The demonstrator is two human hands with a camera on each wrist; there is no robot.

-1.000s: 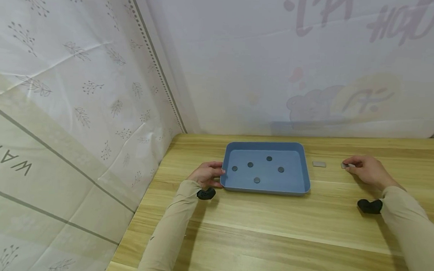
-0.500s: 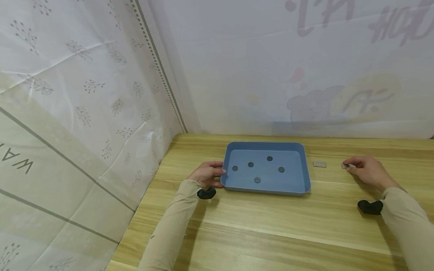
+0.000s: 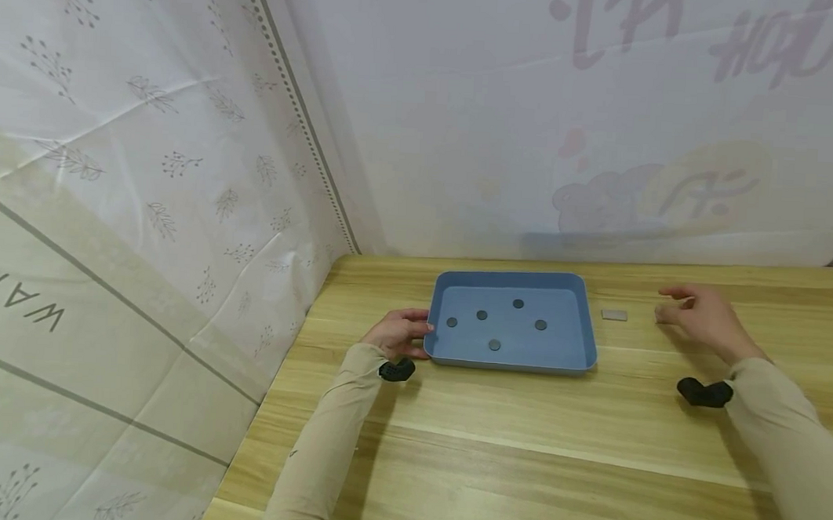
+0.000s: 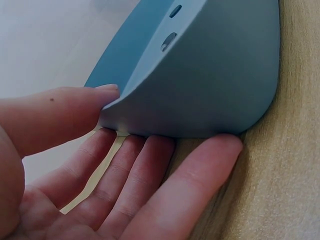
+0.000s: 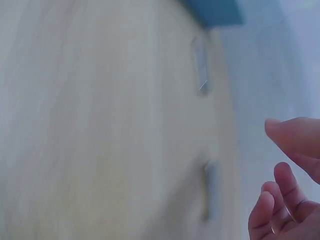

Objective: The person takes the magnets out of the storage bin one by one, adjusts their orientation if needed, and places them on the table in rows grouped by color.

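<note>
Up comes your right hand [image 3: 709, 318], lifting off the small, flat, grey rectangular piece [image 5: 211, 192] its fingers were on half a second ago; your left hand [image 3: 393, 333] and the tray hold their places. Right hand's released now, thumb parted from the fingers, hovering by the piece, which lies on the table, partly hidden behind your hand in the head view. Over on the other side, your left hand is grasping the blue, rectangular, round-cornered tray [image 3: 513, 280] at its 9 o'clock end, thumb over the rim, fingers against the outside wall.

Inside the tray, dark grey round discs: one by the 9 o'clock wall [image 3: 452, 322], one inward of it [image 3: 482, 315], one at 12 [image 3: 518, 304], one at 3 [image 3: 540, 325], one at 7 [image 3: 494, 345]. Just outside, at 3 o'clock, there's a second grey rectangle [image 3: 615, 315], between the tray and your right hand. It's all on the light, wood-grained table [image 3: 519, 462], with a pale printed cloth [image 3: 451, 136] rising beyond at 12.
</note>
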